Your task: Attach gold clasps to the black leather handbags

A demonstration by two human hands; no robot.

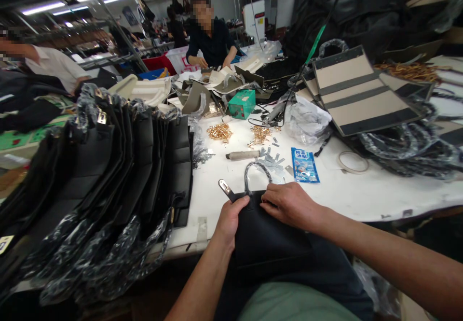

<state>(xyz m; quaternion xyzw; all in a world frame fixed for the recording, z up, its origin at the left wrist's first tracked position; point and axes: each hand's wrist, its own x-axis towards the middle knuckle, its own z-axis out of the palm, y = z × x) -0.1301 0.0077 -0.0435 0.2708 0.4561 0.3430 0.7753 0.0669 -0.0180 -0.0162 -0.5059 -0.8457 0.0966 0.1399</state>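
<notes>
A black handbag (271,236) rests on my lap against the table's front edge, its plastic-wrapped handle (257,165) standing up. My left hand (231,215) grips its upper left edge, thumb on the front near the handle's base. Beside that thumb a strap tab with a metal plate (225,187) sticks up to the left. At the bag's upper right, my right hand (287,205) has its fingers bent and pinched at the front near the other handle base. Whatever small piece those fingertips may hold is too small to make out.
Several black bag bodies (141,157) stand packed on the left. Gold fittings (219,132), flat metal plates (275,161), a wrapped tool (243,155), a blue packet (306,165), a tape roll (353,162) and a green box (241,104) lie on the table. Across it sits a co-worker (210,36).
</notes>
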